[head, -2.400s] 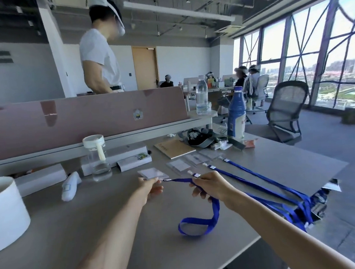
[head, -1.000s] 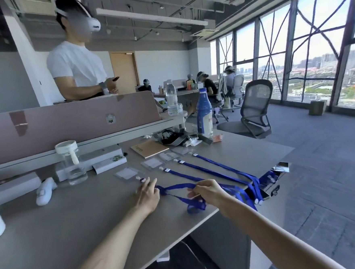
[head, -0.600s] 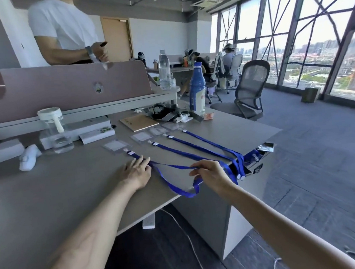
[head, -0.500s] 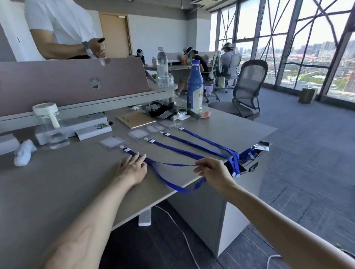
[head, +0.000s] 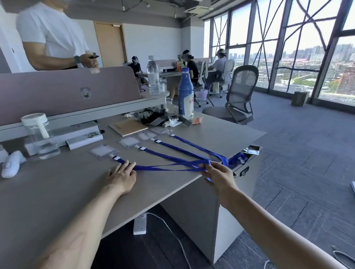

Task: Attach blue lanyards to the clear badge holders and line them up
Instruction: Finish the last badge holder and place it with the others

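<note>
From the head camera, the left hand (head: 121, 177) lies flat and open on the desk (head: 50, 195), fingers spread, pinning the near lanyard (head: 164, 168) just behind its clip. The right hand (head: 216, 173) is at the desk's edge, fingers closed around the far run of that same strap, which stretches taut between the two hands. Just beyond the left fingertips sits the nearest holder (head: 102, 150), with the clip touching or just beside its edge. Three more holders (head: 128, 141) run off to the right of it, each with a lanyard (head: 194, 145) trailing toward the right hand and over the edge. I judge the work nearly done: four pairs appear joined, and what remains is straightening this last strap into line. Whether each clip is truly fastened is too small to tell. The straps' loop ends hang out of sight below the desk, and the right palm hides its hold.
</note>
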`<control>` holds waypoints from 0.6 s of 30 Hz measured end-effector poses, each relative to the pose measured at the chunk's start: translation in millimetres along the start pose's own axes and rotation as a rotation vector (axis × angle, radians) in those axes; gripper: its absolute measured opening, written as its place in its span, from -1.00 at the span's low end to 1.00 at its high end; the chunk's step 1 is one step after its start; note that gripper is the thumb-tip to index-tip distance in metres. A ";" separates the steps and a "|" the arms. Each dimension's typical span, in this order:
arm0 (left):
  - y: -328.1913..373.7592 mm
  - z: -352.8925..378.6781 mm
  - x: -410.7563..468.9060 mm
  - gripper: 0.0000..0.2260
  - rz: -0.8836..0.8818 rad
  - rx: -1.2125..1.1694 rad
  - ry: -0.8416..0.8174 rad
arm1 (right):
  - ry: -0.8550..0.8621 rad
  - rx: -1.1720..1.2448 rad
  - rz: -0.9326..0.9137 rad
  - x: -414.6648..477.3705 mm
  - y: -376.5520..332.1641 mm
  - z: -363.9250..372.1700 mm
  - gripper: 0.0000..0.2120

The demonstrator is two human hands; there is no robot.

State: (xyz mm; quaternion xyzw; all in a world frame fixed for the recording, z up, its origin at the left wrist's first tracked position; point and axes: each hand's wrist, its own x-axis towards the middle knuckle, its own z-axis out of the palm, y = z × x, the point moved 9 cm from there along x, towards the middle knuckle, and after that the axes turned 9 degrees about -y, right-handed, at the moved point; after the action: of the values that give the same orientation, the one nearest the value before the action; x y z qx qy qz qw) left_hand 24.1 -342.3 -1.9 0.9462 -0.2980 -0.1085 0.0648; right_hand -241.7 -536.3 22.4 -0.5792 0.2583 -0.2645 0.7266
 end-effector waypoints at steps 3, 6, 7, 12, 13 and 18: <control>-0.6 0.9 0.4 -0.56 -0.004 0.005 -0.001 | -0.090 0.019 0.047 -0.5 6.5 5.3 -0.71; -0.2 0.8 0.0 -0.55 -0.009 0.005 -0.010 | -0.076 -0.110 0.069 -3.0 8.9 -3.9 -0.82; 0.5 0.9 -1.7 -0.55 -0.009 0.006 -0.013 | -0.076 -0.143 0.080 -4.0 10.0 -6.9 -0.88; -1.2 2.4 -10.2 -0.52 -0.044 -0.014 0.018 | -0.133 -0.275 0.163 -7.4 26.1 -10.5 -0.97; -0.5 2.0 -15.0 -0.52 -0.052 -0.019 0.018 | -0.131 -0.338 0.163 -9.0 26.0 -9.8 -0.96; -0.8 7.9 -35.2 -0.51 -0.043 -0.051 0.038 | -0.067 -0.608 0.017 -12.5 23.0 -3.1 -0.85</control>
State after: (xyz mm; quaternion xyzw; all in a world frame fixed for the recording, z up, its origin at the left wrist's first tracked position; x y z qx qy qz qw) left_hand -5.5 -321.8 -3.8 0.9523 -0.2735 -0.0993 0.0922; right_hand -251.0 -525.6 0.2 -0.7762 0.3064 -0.1496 0.5303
